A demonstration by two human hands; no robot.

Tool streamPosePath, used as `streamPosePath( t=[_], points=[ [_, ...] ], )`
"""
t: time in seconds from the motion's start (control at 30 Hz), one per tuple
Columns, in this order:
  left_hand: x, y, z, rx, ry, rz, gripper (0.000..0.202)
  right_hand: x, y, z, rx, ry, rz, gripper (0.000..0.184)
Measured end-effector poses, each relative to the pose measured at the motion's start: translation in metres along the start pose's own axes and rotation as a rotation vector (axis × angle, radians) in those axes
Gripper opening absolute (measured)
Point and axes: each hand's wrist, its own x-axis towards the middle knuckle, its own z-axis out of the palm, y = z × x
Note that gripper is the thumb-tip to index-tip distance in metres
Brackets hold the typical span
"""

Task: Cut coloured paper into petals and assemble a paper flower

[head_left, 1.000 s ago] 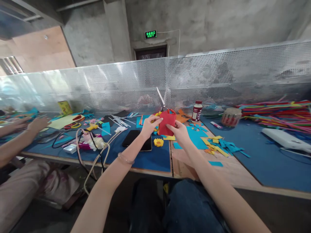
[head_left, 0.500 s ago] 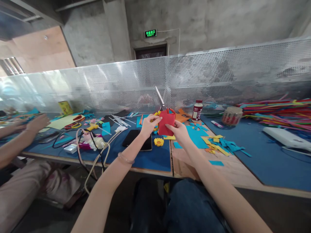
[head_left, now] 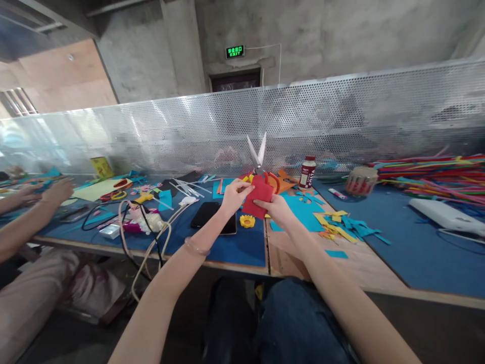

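My left hand (head_left: 235, 196) pinches the left edge of a piece of red paper (head_left: 261, 197), which is tilted. On the paper's right side is my right hand (head_left: 276, 206), closed with its thumb across the front. Behind the paper stands a pair of scissors (head_left: 258, 159), blades spread and pointing up, with red and yellow handles partly hidden. Which fingers bear the scissors I cannot tell. A yellow flower-shaped piece (head_left: 247, 221) lies below my left hand, beside a black tablet or phone (head_left: 207, 216). Blue paper (head_left: 303, 215) lies under and beyond my right hand.
Yellow strips (head_left: 337, 227) and blue scraps (head_left: 361, 228) litter the right side. Farther off are a dark red bottle (head_left: 307, 173), a jar (head_left: 360, 182) and colourful pipe cleaners (head_left: 447, 174). Cables (head_left: 151, 253) hang over the left edge, near another person's hands (head_left: 56, 191).
The red paper has turned and tilted between my hands. The scissors' blades have swung, now showing a clear wide V. My right hand has shifted slightly left.
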Motion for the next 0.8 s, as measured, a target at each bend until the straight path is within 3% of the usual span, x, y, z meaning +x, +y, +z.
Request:
streamPosePath(
  t=[0.3,0.5,0.67,0.8],
  points=[
    [0.001,0.0,-0.005,0.048,0.037,-0.005,0.018,-0.005,-0.002,-0.001,0.155,-0.21,0.122,0.025],
    [0.002,-0.002,-0.007,0.05,0.049,0.0,0.019,-0.007,-0.004,0.002,0.201,-0.145,0.095,0.017],
    [0.006,-0.005,-0.011,0.014,0.079,-0.014,0.019,-0.005,-0.004,0.003,0.228,-0.106,0.036,0.027],
    [0.006,-0.005,-0.013,0.056,0.029,0.006,0.017,-0.003,0.0,-0.002,0.122,-0.134,-0.043,0.041]
  ],
)
